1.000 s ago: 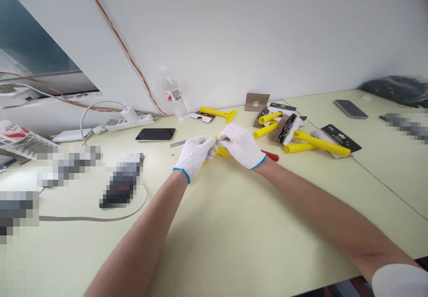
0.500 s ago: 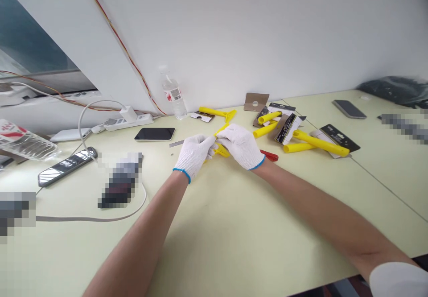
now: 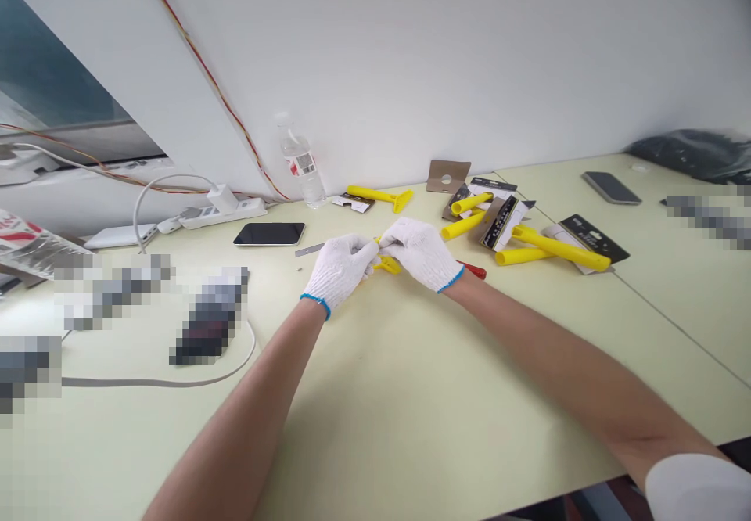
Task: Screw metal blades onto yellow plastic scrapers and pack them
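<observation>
Both of my hands wear white knitted gloves with blue cuffs and meet above the middle of the table. My left hand (image 3: pixel 340 267) is closed around a yellow plastic scraper (image 3: pixel 389 265), most of which my fingers cover. Thumb and fingers of my right hand (image 3: pixel 420 252) pinch at the scraper's upper part, touching the left fingertips. Any small piece between the fingertips is hidden. Left of my left hand lies a thin metal blade (image 3: pixel 308 251). A red tool (image 3: pixel 475 271) shows partly from behind my right wrist.
Another yellow scraper (image 3: pixel 375 193) lies behind my hands, near a water bottle (image 3: pixel 303 170). Several yellow handles (image 3: pixel 563 248) and packaging cards (image 3: pixel 594 237) spread to the right. A black phone (image 3: pixel 269 234) and a power strip (image 3: pixel 226 211) sit at left; another phone (image 3: pixel 611 188) lies far right.
My fingertips stay together at the scraper, with slightly less yellow showing above the right fingers. The whole view has shifted a little; the objects on the table stay put.
</observation>
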`<state>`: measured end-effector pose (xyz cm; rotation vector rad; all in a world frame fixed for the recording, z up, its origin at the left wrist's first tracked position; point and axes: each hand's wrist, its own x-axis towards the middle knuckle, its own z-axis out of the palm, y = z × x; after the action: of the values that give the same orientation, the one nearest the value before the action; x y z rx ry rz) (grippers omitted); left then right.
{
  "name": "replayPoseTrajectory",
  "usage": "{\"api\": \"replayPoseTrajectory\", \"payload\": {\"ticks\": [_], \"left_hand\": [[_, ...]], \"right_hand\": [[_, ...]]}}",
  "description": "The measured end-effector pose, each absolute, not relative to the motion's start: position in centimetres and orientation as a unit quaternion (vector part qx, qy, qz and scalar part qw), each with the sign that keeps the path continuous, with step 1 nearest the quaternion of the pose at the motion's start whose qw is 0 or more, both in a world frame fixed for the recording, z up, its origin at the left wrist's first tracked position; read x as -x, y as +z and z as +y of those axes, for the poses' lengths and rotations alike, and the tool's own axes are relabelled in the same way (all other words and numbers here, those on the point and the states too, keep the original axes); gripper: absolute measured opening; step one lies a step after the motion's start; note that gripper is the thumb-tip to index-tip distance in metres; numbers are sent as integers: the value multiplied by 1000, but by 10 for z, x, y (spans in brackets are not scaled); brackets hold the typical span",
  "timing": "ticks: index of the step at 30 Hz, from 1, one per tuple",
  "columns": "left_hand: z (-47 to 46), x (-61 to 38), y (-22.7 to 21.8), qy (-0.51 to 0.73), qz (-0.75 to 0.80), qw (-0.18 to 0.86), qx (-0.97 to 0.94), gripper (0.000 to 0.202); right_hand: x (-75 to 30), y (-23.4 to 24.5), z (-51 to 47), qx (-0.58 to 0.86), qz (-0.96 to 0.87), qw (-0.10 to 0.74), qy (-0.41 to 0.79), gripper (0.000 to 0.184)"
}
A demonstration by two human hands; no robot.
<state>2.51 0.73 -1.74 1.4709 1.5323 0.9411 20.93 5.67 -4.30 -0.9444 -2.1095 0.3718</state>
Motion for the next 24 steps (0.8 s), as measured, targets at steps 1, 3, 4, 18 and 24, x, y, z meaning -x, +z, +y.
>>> {"api": "replayPoseTrajectory", "payload": {"ticks": [1,3,4,18,24], "left_hand": [[7,-26,-16,370,612,395,-577,21],[8,-27,-14,373,623,399,-560,21],[8,-28,-14,379,625,406,-549,21],[6,-30,-14,422,600,484,-477,26],[6,-26,-12,404,599,470,-507,23]], "right_hand": [[-209,-44,56,368,-829,396,141,14],[-208,-47,54,363,-825,416,124,4],[-207,-48,52,363,-822,423,113,3],[-205,-49,44,377,-848,369,47,9],[-208,-44,46,349,-849,391,74,5]]}}
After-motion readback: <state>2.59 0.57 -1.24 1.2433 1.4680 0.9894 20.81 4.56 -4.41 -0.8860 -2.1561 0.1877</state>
